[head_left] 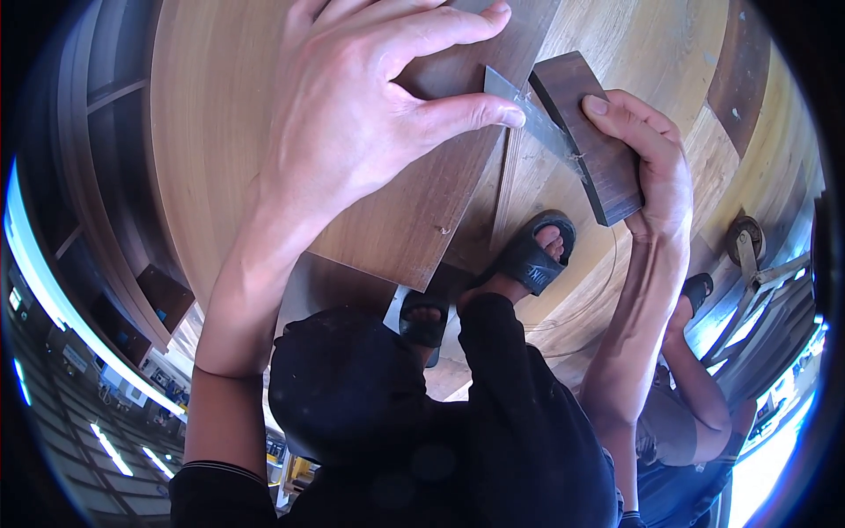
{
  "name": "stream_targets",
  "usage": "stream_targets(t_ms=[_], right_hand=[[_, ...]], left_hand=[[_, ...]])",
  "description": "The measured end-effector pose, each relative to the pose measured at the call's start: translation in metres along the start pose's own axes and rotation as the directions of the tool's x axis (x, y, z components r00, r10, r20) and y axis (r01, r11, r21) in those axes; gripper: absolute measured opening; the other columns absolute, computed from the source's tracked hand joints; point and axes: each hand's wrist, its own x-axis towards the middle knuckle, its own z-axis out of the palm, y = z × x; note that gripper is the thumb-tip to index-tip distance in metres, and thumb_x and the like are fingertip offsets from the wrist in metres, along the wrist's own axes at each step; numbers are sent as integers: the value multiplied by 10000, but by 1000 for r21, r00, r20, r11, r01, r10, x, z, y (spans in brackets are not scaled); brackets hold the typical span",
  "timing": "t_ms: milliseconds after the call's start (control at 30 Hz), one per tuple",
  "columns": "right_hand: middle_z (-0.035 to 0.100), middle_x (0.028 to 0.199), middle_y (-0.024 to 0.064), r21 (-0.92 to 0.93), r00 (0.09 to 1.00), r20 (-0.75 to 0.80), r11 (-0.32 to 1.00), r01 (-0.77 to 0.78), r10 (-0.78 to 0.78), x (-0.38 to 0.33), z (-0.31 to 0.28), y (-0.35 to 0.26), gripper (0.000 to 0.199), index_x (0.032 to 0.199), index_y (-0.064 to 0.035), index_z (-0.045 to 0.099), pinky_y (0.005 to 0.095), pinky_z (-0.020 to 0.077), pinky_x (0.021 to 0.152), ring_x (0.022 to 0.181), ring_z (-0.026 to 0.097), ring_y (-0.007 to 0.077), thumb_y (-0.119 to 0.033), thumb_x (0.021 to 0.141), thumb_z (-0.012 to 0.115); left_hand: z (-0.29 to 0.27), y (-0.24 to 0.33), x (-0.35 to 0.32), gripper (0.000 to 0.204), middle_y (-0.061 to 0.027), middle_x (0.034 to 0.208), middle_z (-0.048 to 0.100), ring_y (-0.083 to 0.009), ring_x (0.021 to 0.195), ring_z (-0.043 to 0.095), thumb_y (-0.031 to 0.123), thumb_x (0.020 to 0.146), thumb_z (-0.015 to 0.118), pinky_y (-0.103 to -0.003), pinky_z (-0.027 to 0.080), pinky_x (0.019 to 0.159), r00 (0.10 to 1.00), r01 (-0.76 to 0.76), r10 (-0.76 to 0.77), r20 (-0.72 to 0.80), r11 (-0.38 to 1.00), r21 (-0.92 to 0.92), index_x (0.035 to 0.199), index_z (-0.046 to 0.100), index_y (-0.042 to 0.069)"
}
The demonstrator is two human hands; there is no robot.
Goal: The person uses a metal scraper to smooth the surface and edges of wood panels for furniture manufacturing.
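Brown wooden block [590,150] sits clamped in the right hand [656,163], a metal blade [546,130] slanting beside its edge; if that grip slipped, the blade could nick the left hand [352,106], its fingers spread apart over a board [396,220]. A black sandal [528,255] near the board's corner might hinder footing

The floor [591,304] looks like brown wood. Dark shelves [77,141] stand at left. White lights [111,450] shine under a dark roof [63,444].
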Motion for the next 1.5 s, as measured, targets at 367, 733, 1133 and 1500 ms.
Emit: stream_targets(t_ms=[367,733,1133,1500], right_hand=[[743,880,43,-2,1000,27,1000,16,-16,6,3,-9,221,1046,15,745,185,524,707,736,675,72,-182,954,702],[722,836,27,18,1000,8,1000,6,-6,-3,5,-2,204,1002,16,742,186,506,663,691,650,62,-177,956,697],[739,864,43,16,1000,26,1000,4,-5,4,-4,1,226,1024,16,746,193,527,712,730,675,86,-192,944,710],[741,872,48,32,999,35,999,25,-26,6,-3,-3,208,1028,17,747,191,538,696,726,679,80,-171,948,708]], left_hand=[[57,-43,21,551,-148,1392,669,-336,1414,514,400,756,918,-487,296,1181,460,-810,376,-804,549,-207,1190,771,95],[58,-43,22,595,-141,1471,611,-345,1451,465,446,753,913,-523,254,1209,451,-829,447,-772,530,-177,1207,760,93],[58,-41,23,559,-128,1440,637,-327,1428,496,429,756,913,-492,292,1190,443,-811,433,-785,567,-145,1181,771,95],[59,-42,25,544,-139,1422,649,-331,1415,512,401,743,921,-482,303,1179,421,-814,423,-802,566,-128,1174,776,102]])
